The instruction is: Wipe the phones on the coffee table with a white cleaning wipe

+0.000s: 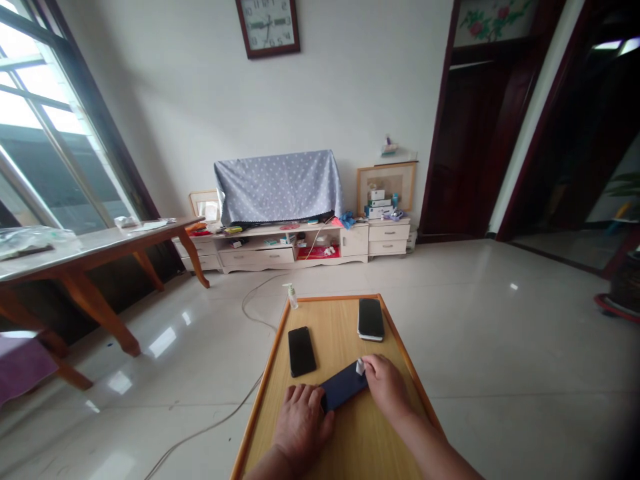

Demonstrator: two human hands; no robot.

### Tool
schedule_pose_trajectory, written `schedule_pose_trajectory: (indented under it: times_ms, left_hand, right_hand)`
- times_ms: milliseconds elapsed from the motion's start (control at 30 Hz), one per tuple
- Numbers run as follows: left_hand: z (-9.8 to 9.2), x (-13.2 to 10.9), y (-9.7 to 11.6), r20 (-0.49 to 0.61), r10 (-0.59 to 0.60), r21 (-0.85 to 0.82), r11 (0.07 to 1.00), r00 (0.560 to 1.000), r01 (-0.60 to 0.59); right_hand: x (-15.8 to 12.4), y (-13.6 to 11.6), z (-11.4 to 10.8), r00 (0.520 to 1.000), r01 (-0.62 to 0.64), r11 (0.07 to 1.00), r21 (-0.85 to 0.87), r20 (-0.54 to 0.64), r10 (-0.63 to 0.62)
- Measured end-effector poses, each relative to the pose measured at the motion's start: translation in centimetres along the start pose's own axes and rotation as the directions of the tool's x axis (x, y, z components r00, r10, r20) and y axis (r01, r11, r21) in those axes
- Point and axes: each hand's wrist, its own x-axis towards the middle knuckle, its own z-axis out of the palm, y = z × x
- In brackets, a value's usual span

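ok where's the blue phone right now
In the head view, the blue phone lies slanted on the wooden table, low and just right of centre, between the left hand and the right hand.

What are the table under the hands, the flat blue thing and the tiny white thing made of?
The table looks like wood or laminate: streaky grain, slight sheen. The flat blue thing may be plastic or coated glass: smooth, evenly dark. The white thing could be tissue, cloth or plastic: pale and matte, but too small to tell.
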Motion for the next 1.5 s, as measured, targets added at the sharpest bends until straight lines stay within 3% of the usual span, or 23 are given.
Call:
schedule_pose_trajectory:
  times_ms: [133, 267, 500, 633, 733, 833, 967, 1200, 1367, 1500]
  left_hand:
    - [0.0, -0.1, -0.3, 0.000, 0.012, 0.051, 0.999, 1.000, -0.011]
    - [0.7, -0.3, -0.9, -0.024, 0.025, 0.052, 0.998, 0.999, -0.024]
    - [1.7, -0.5, -1.8, -0.105, 0.078, 0.070, 0.995, 0.991, -0.071]
    - [2.1, -0.7, -2.2, -0.131, 0.068, 0.069, 0.996, 0.989, -0.059]
    - [2.3, -0.9, -2.5, -0.150, 0.036, 0.061, 0.998, 0.988, -0.028]
    - [2.5, -1.1, -2.7, -0.162, 0.020, 0.044, 0.999, 0.987, -0.013]
    - [2.6, -1.4, -2.9, -0.166, 0.014, 0.019, 1.000, 0.986, -0.011]
    - [2.3, -1.8, -3.1, -0.164, 0.008, 0.007, 1.000, 0.986, -0.007]
    - [2.1, -2.0, -3.2, -0.161, 0.005, 0.008, 1.000, 0.987, -0.003]
    - [2.0, -2.0, -3.2, -0.166, -0.011, -0.001, 1.000, 0.986, 0.011]
  right_hand:
    - [0.4, -0.3, -1.1, 0.984, -0.119, 0.974, 0.192, -0.104, 0.141]
    - [0.2, -1.3, -1.5, 0.973, -0.160, 0.925, 0.346, -0.102, 0.206]
    - [0.0, -2.6, -1.2, 0.970, -0.193, 0.883, 0.428, -0.051, 0.237]
    - [0.6, -3.3, -2.4, 0.954, -0.223, 0.851, 0.476, -0.074, 0.291]
    - [1.0, -4.2, -4.0, 0.944, -0.267, 0.802, 0.535, -0.024, 0.330]
    - [1.1, -5.1, -5.0, 0.937, -0.331, 0.759, 0.561, 0.102, 0.333]
    - [1.8, -5.6, -4.0, 0.924, -0.380, 0.744, 0.550, 0.189, 0.332]
    - [3.2, -5.0, 0.5, 0.929, -0.371, 0.835, 0.407, 0.142, 0.343]
    - [3.0, -4.8, 1.1, 0.972, -0.213, 0.958, 0.190, -0.055, 0.227]
    - [1.7, -4.9, 0.8, 0.993, -0.074, 0.994, 0.081, -0.090, 0.081]
